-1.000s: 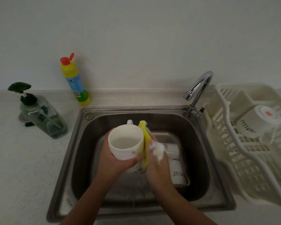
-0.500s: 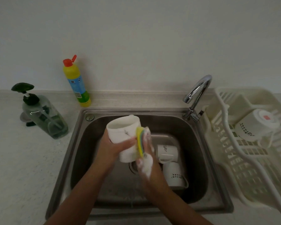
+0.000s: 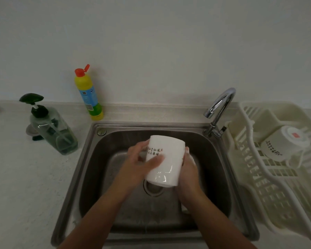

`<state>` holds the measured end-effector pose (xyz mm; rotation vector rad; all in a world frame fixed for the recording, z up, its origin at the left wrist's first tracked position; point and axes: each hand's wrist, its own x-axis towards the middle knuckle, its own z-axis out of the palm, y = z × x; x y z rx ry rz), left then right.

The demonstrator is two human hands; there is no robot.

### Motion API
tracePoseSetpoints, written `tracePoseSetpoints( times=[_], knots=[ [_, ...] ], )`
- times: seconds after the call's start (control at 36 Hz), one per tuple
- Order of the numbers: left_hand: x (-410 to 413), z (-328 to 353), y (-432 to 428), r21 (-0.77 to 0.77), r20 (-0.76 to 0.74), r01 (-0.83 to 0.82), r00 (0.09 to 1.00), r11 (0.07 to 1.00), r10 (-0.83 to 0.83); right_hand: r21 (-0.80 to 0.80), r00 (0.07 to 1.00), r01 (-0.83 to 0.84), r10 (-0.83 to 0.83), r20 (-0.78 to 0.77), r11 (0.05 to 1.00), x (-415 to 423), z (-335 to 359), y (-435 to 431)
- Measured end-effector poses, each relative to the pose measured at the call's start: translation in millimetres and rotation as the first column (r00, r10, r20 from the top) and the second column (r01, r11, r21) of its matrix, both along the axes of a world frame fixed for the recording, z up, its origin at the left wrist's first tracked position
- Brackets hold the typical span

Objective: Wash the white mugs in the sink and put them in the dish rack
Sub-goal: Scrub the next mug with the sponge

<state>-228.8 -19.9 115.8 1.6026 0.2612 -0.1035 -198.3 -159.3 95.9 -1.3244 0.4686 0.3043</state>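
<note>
The mug [image 3: 166, 164] is gripped by the left hand [image 3: 140, 164] over the sink [image 3: 97, 159] for scrubbing; the right hand [image 3: 188, 175] grip is hidden.

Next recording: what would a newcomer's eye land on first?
A white mug, printed side up, held over the steel sink at centre: the left hand grips it, the right hand lies against its right side. At right, a second mug rests in the cream dish rack; a yellow red-capped bottle stands behind the sink.
</note>
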Motion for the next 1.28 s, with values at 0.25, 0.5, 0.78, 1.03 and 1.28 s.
tracePoseSetpoints(
  times=[0.25, 0.5, 0.78, 1.03, 1.28],
  knots=[
    [-7, -11, -26, -0.229, -0.06, -0.138, 0.99, 0.964, 0.128, -0.105, 0.997, -0.034, 0.041, 0.067, 0.994, -1, 9, -3],
    [-7, 6, -28, -0.39, -0.057, -0.161, 0.987, 0.907, 0.151, -0.017, 0.989, 0.126, -0.124, 0.078, 0.992, -11, 14, 1],
    [-4, 16, -15, -0.39, -0.186, -0.206, 0.972, 0.898, 0.142, -0.041, 0.951, 0.281, -0.273, 0.149, 0.959, -15, 22, 1],
    [-7, 14, -21, -0.242, -0.104, -0.373, 0.928, 0.896, 0.358, -0.41, 0.739, 0.028, 0.258, 0.623, 0.912, -35, -6, -12],
    [-3, 14, -30, -0.243, -0.112, -0.395, 0.919, 0.886, 0.378, -0.833, 0.36, 0.214, 0.751, 0.553, 0.51, -34, -2, -15]
  ],
)
